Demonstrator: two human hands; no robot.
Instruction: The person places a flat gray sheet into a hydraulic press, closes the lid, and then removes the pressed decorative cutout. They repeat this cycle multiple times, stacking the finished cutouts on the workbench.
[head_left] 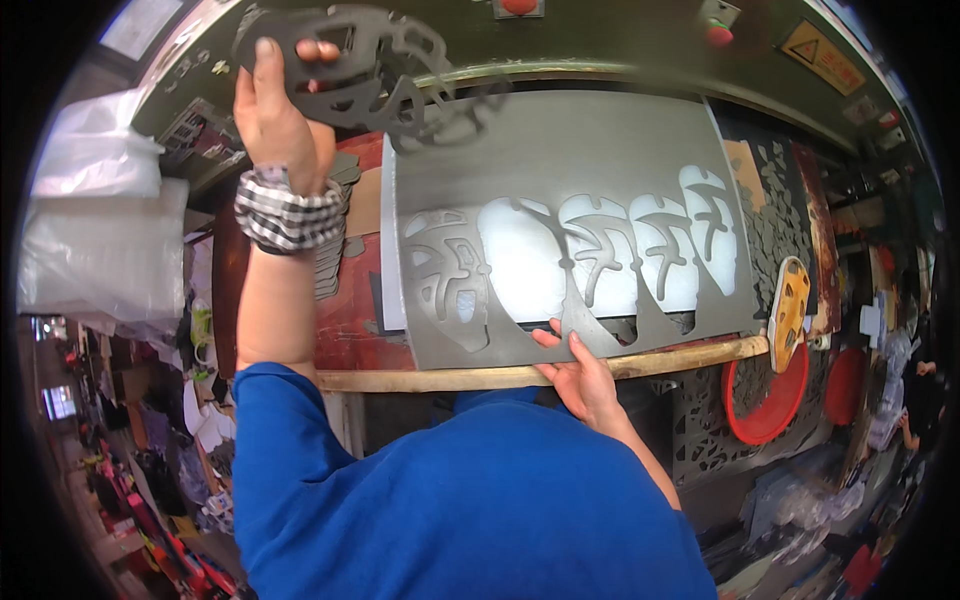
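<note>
Raised at the upper left, my left hand (pixel 285 125) grips a dark grey cut foam piece (pixel 350 105) with several openings; its far end is blurred. A checked black-and-white band (pixel 288 212) circles that wrist. My right hand (pixel 585 382) is at the near edge of a large grey foam sheet (pixel 540 130), its thumb and fingers closed on the edge. Curved shapes are cut through the sheet, and white shows through them. One opening, left of centre, is bare of any inner piece, while the others still hold slotted grey strips.
A wooden rail (pixel 450 379) runs along the near edge of the red worktable (pixel 350 300). Small grey scraps (pixel 775 215) lie at the right, by a yellow die-like plate (pixel 789 312). Below it is a red basin (pixel 765 435). A green machine (pixel 620 40) stands behind. Stacked grey pieces (pixel 330 250) lie left.
</note>
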